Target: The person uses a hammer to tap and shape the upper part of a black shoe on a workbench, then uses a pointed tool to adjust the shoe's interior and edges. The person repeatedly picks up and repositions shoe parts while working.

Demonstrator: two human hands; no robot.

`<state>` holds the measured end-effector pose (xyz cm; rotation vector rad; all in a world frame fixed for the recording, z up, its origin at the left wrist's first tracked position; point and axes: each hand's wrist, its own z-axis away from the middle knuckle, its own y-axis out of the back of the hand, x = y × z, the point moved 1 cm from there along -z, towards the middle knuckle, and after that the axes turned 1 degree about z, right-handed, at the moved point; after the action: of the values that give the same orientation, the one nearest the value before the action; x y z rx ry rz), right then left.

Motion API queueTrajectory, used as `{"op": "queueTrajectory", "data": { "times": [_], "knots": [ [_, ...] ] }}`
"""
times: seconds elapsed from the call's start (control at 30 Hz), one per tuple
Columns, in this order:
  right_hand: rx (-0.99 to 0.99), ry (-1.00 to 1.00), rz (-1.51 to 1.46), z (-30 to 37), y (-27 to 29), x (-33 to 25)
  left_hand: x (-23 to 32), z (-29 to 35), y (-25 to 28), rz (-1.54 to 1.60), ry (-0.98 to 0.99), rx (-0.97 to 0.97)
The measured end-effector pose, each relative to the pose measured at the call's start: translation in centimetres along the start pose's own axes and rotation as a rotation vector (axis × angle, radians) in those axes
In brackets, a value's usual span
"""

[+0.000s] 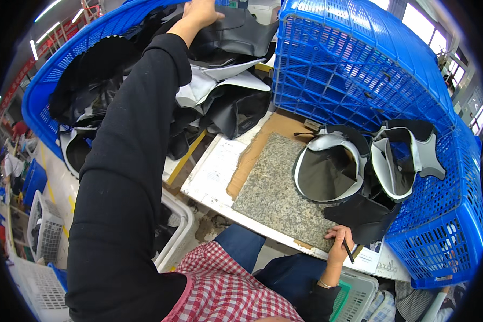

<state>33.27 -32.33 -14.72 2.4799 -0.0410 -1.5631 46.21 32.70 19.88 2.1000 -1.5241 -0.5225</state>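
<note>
**A:** ok so where's the left hand at?

**B:** Way up at the top edge, arm stretched out along the blue basket. It's at a smooth black panel on top of the heap, with the thumb pointing right, just over it. The other fingers are cut off by the frame, so can't tell if they're pinching it or just resting there. White-lined pieces hang out below the panel.

**A:** and the right hand?

**B:** Down at the near edge of the speckled slab, fingertips touching it. Fingers are curled around a thin black stick, kinda pen-like, its free end poking out down and to the right.

**A:** anything close to that one?

**B:** Yeah, a black flap just beyond the knuckles. Past that are two hollow black-and-white uppers, a rounder one on the slab and a narrower one to its right, by the big blue crate.
</note>
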Motion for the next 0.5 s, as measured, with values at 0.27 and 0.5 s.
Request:
{"op": "queueTrajectory", "data": {
  "times": [0.27, 0.5],
  "knots": [
    [-0.004, 0.013, 0.08, -0.1, 0.3, 0.4, 0.6, 13.9, 8.7, 0.225, -0.221, -0.345],
    [-0.072, 0.004, -0.204, -2.2, -4.8, -3.0, 5.9, 19.0, 26.0, 0.209, -0.821, 0.113]
  ]
}}
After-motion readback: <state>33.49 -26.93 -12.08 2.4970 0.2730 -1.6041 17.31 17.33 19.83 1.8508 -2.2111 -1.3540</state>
